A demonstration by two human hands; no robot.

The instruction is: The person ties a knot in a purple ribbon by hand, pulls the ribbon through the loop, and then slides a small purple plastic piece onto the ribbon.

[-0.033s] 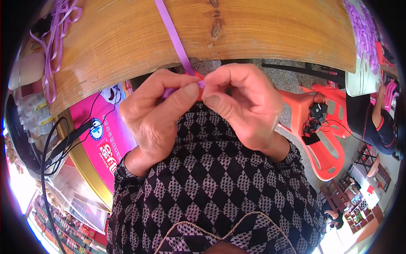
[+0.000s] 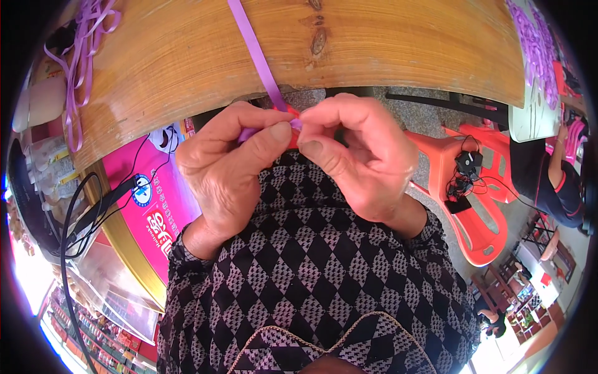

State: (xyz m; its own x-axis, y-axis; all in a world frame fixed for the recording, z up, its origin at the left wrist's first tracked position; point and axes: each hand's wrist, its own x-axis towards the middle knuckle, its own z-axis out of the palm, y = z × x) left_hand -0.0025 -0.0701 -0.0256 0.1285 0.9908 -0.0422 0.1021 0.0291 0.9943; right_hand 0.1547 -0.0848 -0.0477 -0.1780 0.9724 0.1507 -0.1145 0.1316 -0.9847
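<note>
A flat purple ribbon (image 2: 256, 53) runs down across the wooden table and over its near edge to my hands. Thumb and fingers of my left hand (image 2: 227, 162) are pinched on the ribbon, and a short purple piece shows beneath that hand. My right hand (image 2: 364, 153) pinches the same ribbon close beside the left fingertips, its thumb and forefinger together. Something red shows just behind the fingertips, mostly hidden by them. Both hands are held in front of my black-and-grey diamond-patterned top (image 2: 311, 249).
The wooden table (image 2: 405, 47) spans the far side. Loops of purple ribbon (image 2: 87, 56) hang at its left, and more ribbon (image 2: 536, 50) lies far right. An orange stool (image 2: 448, 187) carries a black device with cables (image 2: 467, 165). A person in dark clothes (image 2: 554, 181) is at right.
My hands keep nearly the same place and pinch; the right fingers have shifted very slightly, with less purple ribbon showing between the fingertips.
</note>
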